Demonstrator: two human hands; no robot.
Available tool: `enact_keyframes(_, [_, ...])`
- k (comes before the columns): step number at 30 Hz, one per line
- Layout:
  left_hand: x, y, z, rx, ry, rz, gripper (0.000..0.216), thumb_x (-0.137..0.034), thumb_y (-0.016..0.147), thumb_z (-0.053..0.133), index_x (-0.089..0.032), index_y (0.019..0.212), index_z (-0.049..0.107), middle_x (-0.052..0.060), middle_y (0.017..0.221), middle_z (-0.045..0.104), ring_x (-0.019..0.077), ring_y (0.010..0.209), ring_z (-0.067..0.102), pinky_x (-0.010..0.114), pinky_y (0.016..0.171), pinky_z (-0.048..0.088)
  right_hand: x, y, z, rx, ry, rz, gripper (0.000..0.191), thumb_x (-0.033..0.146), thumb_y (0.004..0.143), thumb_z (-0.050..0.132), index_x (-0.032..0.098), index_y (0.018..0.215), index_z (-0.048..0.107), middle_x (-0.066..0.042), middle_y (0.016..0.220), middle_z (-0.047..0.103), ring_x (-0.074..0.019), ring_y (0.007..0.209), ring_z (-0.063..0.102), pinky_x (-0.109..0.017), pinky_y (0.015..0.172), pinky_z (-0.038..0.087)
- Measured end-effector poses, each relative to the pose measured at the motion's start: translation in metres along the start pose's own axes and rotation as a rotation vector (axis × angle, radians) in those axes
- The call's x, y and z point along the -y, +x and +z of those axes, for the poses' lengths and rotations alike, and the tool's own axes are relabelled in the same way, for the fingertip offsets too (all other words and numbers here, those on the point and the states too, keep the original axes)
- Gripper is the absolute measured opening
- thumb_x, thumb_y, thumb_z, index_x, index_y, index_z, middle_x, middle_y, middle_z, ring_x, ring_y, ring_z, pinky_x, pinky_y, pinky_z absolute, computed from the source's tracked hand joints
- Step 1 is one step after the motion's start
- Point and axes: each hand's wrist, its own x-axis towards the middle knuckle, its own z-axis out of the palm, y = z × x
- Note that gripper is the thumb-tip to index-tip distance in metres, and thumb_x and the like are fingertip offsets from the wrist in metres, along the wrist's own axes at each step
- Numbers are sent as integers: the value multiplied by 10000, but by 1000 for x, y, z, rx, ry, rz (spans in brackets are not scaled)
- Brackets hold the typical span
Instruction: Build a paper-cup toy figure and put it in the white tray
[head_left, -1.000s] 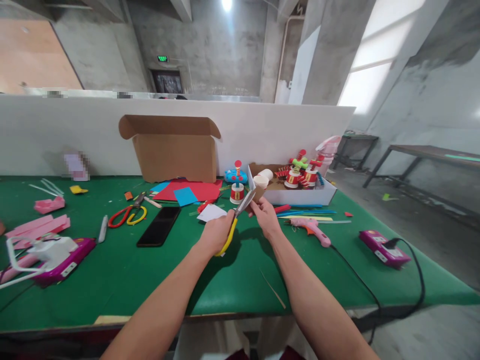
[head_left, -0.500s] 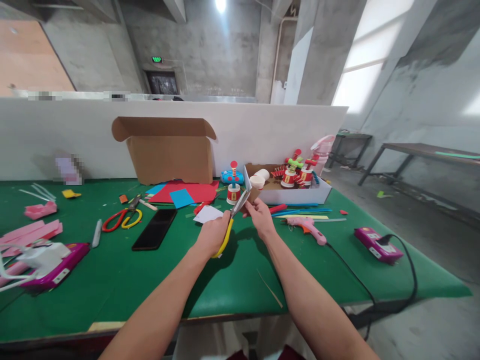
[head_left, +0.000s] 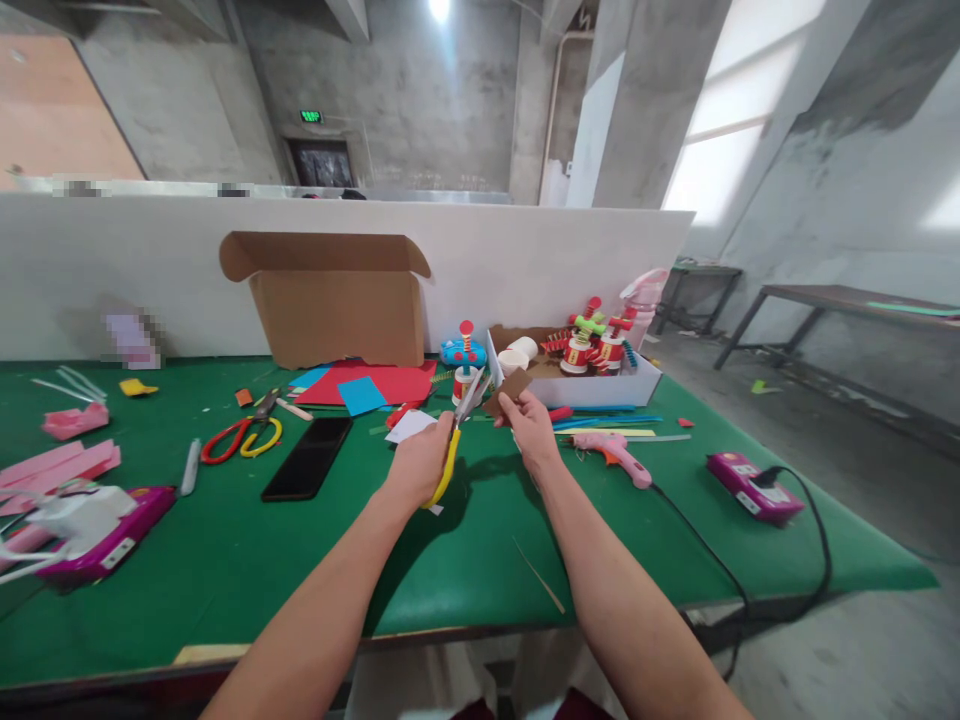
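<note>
My left hand (head_left: 418, 464) is closed round the yellow handles of a pair of scissors (head_left: 455, 432), whose blades point up and to the right. My right hand (head_left: 529, 428) pinches a small brown cardboard piece (head_left: 508, 389) just right of the blade tips. Both hands hover above the green table (head_left: 465, 560), near its middle. A white paper scrap (head_left: 409, 425) lies on the table just behind my left hand.
An open cardboard box (head_left: 334, 300) stands at the back against a white partition. A white tray (head_left: 600, 385) with paper-cup toys sits at the right. A pink glue gun (head_left: 611, 455), a black phone (head_left: 307, 458), red-yellow scissors (head_left: 240, 436), coloured paper sheets (head_left: 379, 383) and magenta devices (head_left: 754, 485) lie around.
The brown piece has come away from the scissor blades and now sits flatter in my right hand. Both hands have stayed roughly in place.
</note>
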Motion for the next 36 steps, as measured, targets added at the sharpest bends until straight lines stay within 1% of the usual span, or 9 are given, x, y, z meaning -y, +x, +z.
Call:
enact_keyframes(5, [-5,0,-1,56,26,33,285,-211,919,321,-175,1198,374,124,1019,647,257,870,661,332,671,476,0,-1,2,1,-2,11,349,499,636,716,189,761,613,41,592,596,-104,475,487,-257,504,436])
enact_keyframes(10, [-11,-1,-6,92,74,21,296,-174,911,325,-172,1202,378,141,1077,637,248,887,663,330,699,486,-1,-6,8,65,10,24,340,502,662,700,184,748,617,23,617,613,-116,522,498,-264,529,445])
enact_keyframes(16, [-10,-1,-7,97,64,15,283,-170,919,319,-171,1198,368,142,1061,636,240,877,665,331,706,492,-1,-8,9,67,-15,41,335,510,667,693,191,729,612,12,620,624,-133,533,525,-286,567,467])
enact_keyframes(20, [-11,-2,-8,115,74,18,287,-155,915,311,-166,1196,367,144,1063,636,241,882,666,333,711,497,-1,-7,8,70,-24,46,360,532,650,700,194,728,603,6,634,639,-135,530,537,-285,565,464])
enact_keyframes(24, [-12,-2,-9,116,101,16,294,-132,911,292,-152,1192,378,144,1052,641,261,877,670,354,705,505,-3,-6,7,78,-10,65,368,532,637,709,190,732,609,8,626,638,-133,523,544,-281,563,460])
enact_keyframes(36, [-13,-2,-9,104,119,3,280,-114,911,296,-148,1168,402,133,1002,659,260,858,679,341,700,505,-3,-6,8,86,4,47,360,526,640,709,188,730,624,6,621,629,-130,526,536,-273,544,464])
